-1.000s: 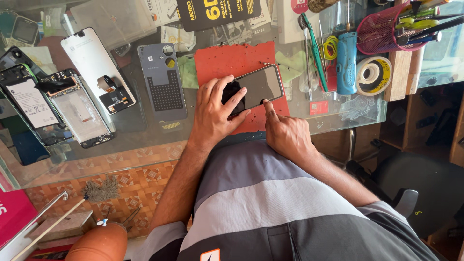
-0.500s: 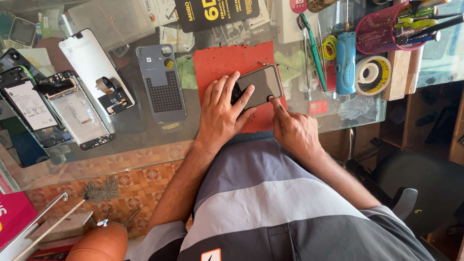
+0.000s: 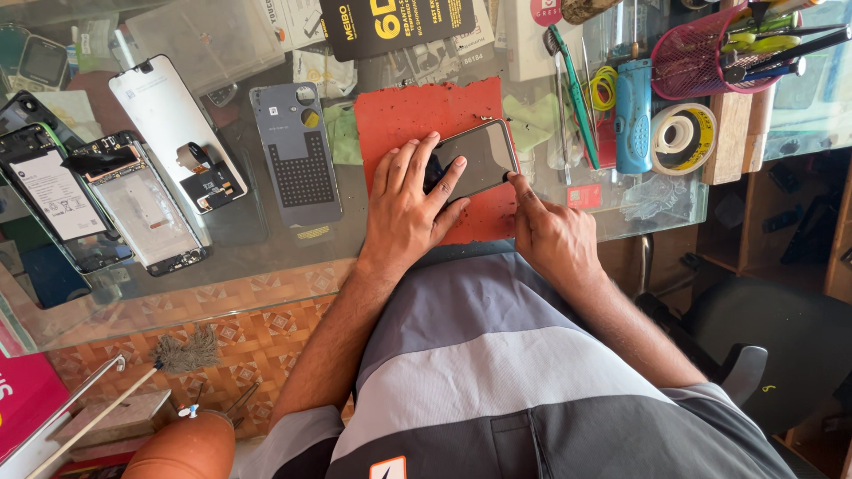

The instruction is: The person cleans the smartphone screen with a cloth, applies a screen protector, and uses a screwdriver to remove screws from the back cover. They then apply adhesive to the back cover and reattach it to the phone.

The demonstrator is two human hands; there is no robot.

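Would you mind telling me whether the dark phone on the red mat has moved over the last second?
Yes. The dark phone has turned slightly counterclockwise on the red mat, its lower corner swinging toward the right hand.

Lying flat and screen-up on a red mat [image 3: 404, 120] at the glass table's near edge, a dark smartphone [image 3: 479, 158] with a black glossy display, tilting its long axis toward two o'clock, showing its rounded upper corners, lower end hidden under fingers.
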